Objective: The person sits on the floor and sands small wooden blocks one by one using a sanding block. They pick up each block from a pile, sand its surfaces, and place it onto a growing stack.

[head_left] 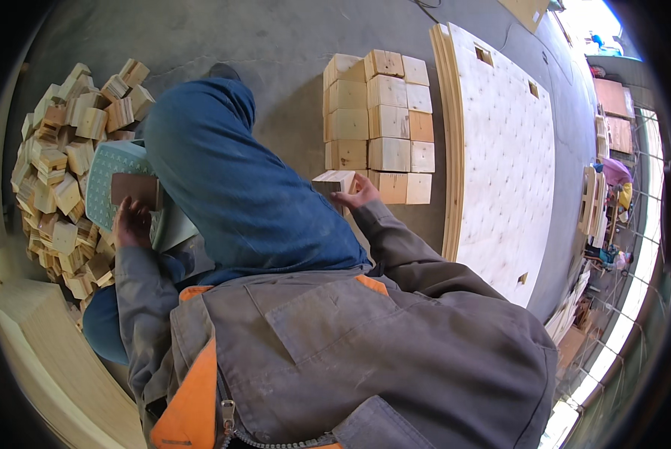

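My right hand (359, 194) is closed on a small wooden block (334, 178), held beside my knee and close to the near end of a neat stack of similar blocks (388, 112). My left hand (133, 223) is at the near edge of a flat brown block (135, 191), its fingers curled against that edge. This brown block is over a pale green plastic surface (114, 165) with a raised pattern, left of my bent leg. How far the left fingers reach around it is partly hidden.
A large loose heap of wooden blocks (66, 172) lies at the far left. Right of the stack are layered plywood sheets (500, 150) with small cut-outs. A long pale wooden piece (58, 344) stands at the lower left. Grey concrete floor (290, 37) stretches beyond; a wire fence is at the right.
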`<action>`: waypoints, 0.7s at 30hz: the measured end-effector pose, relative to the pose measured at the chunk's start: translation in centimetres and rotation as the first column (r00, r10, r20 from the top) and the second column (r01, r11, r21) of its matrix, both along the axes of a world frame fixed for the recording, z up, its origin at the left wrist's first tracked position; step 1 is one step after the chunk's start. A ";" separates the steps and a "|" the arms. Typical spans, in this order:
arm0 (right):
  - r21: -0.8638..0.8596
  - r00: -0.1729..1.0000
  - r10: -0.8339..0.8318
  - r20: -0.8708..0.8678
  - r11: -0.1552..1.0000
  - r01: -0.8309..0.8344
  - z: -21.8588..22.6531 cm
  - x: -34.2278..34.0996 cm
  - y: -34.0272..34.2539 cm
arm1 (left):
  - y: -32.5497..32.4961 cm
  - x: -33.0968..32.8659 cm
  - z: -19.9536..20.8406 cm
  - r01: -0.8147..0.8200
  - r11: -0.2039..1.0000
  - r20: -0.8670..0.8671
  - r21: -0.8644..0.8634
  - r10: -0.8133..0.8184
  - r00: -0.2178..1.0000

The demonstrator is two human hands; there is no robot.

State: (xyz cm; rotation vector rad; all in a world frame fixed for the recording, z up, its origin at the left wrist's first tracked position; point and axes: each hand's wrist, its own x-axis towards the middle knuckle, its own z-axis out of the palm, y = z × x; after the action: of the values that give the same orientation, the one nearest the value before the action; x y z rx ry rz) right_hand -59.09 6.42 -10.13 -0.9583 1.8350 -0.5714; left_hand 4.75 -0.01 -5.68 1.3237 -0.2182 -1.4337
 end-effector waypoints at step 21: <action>0.136 0.415 0.490 -0.767 0.756 -0.640 8.9 -4.5 -35.3 | 0.0 -3.7 4.1 -0.165 0.986 0.117 0.028 0.161 0.980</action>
State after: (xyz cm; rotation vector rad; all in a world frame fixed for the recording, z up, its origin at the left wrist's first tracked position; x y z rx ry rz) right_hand -63.56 -28.85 -1.26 -2.1060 1.9701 0.1872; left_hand 1.07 0.04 -1.61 1.4230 -0.1547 -1.2307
